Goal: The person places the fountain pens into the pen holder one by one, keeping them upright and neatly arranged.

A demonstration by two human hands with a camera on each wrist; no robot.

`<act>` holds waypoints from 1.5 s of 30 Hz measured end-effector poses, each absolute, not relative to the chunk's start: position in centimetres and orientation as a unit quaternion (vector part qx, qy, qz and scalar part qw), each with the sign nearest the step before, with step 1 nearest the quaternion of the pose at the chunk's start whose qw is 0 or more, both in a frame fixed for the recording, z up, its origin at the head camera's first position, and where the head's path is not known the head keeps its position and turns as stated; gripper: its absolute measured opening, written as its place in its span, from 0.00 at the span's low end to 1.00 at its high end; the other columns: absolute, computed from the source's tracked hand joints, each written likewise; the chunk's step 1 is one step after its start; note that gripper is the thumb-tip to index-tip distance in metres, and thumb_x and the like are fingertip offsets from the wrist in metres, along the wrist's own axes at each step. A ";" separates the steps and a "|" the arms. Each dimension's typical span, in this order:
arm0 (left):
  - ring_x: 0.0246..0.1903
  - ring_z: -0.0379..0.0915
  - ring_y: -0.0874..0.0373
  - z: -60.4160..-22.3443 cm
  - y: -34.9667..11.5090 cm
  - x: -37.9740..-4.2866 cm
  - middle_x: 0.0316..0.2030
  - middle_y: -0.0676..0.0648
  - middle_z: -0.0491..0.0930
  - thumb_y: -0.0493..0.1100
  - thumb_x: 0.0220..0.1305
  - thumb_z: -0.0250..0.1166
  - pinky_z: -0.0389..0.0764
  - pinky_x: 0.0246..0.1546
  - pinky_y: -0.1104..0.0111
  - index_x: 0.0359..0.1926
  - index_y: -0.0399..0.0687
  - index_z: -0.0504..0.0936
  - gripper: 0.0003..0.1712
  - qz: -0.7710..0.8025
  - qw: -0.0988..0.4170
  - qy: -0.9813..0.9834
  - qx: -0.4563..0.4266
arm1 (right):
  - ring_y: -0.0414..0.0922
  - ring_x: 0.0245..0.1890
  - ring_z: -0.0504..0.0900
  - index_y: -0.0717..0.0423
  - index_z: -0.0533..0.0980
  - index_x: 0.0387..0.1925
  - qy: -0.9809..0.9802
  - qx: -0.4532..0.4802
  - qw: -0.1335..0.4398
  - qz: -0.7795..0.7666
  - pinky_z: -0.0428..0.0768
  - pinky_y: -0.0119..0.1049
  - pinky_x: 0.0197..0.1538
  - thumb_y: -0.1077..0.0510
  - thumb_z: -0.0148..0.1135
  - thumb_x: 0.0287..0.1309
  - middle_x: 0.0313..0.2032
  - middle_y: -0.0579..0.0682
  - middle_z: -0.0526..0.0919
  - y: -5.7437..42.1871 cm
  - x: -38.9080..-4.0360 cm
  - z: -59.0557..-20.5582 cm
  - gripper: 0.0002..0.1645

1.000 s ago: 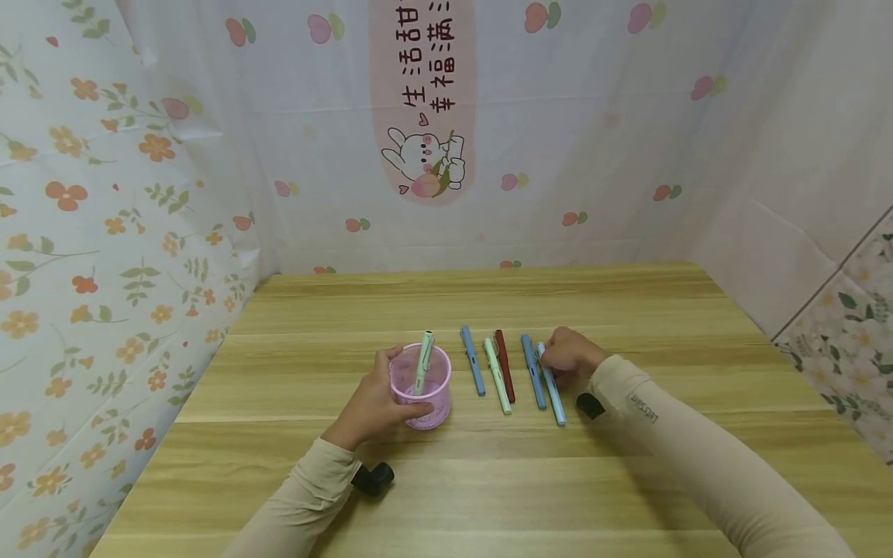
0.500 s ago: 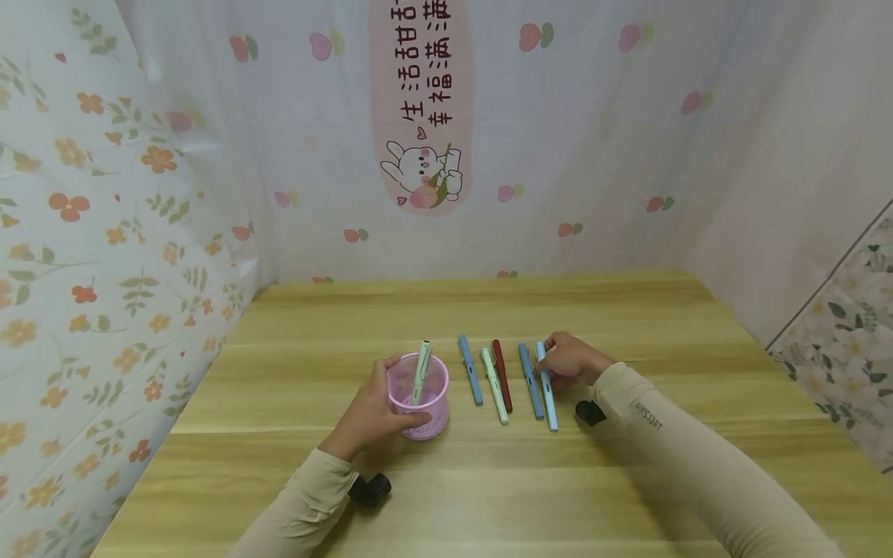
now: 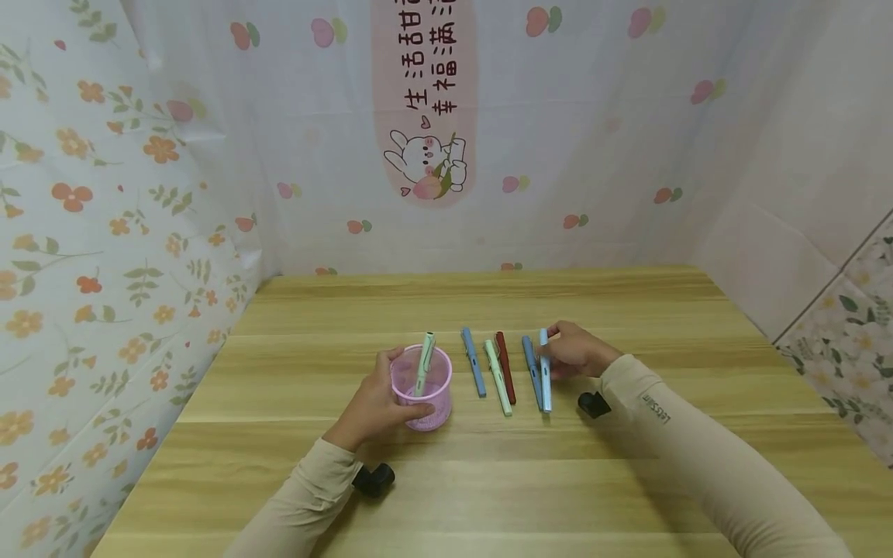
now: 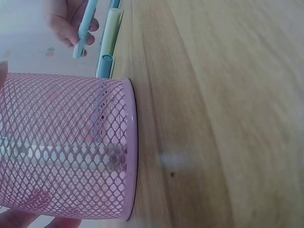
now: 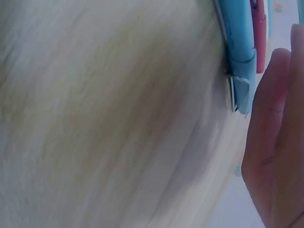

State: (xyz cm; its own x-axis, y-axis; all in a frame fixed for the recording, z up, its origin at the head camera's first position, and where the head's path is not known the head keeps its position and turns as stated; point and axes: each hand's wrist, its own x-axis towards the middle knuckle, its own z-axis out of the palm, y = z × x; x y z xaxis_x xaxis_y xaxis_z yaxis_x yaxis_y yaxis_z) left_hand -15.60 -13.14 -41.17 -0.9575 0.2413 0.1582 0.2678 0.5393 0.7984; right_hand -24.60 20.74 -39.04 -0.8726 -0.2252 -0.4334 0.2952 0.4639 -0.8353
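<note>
Left hand [image 3: 380,407]: the fingers are curved round a pink mesh cup [image 3: 438,411], spread to its width, with the thumb on the near side and the other fingers on the far side; the cup stands upright on the worktop [image 3: 488,496] within this grip. A mint pen [image 3: 424,364] leans inside the cup, between thumb and opposing fingers, its upper end above the rim. Right hand [image 3: 575,350]: the fingers are drawn narrow, pinching a light blue pen [image 3: 546,384] near its far end; the rest of it extends from the fingertips toward the person. In the left wrist view this pen is held off the worktop, apart from the row of lying pens; in the right wrist view the fingertips run out at the frame's edge and their contact cannot be told. Leftward from the right fingers lie, in order, the nearer blue pen [image 3: 531,364], just beside the held one as seen from the head; the red pen [image 3: 505,368]; the green pen [image 3: 498,380], close to the red, contact uncertain; and the farther blue pen [image 3: 474,363], which lies between the green pen and the cup in the left fingers.
</note>
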 end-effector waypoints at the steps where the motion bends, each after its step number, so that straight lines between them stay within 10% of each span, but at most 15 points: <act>1: 0.52 0.73 0.40 -41.1 -13.1 -15.6 0.58 0.30 0.71 0.48 0.41 0.82 0.72 0.55 0.48 0.67 0.36 0.54 0.59 -0.457 0.015 -0.877 -0.145 | 0.43 0.26 0.77 0.67 0.53 0.59 0.814 0.018 0.252 -0.522 0.82 0.36 0.31 0.63 0.53 0.67 0.36 0.57 0.73 20.7 -24.6 -38.9 0.26; 45: 0.54 0.73 0.39 -41.1 -13.2 -15.7 0.57 0.30 0.72 0.49 0.40 0.82 0.71 0.56 0.48 0.65 0.37 0.55 0.58 -0.450 0.017 -0.881 -0.146 | 0.48 0.40 0.79 0.63 0.49 0.64 0.683 0.007 0.175 -0.709 0.82 0.34 0.43 0.63 0.51 0.71 0.51 0.66 0.70 14.6 -22.5 -36.4 0.29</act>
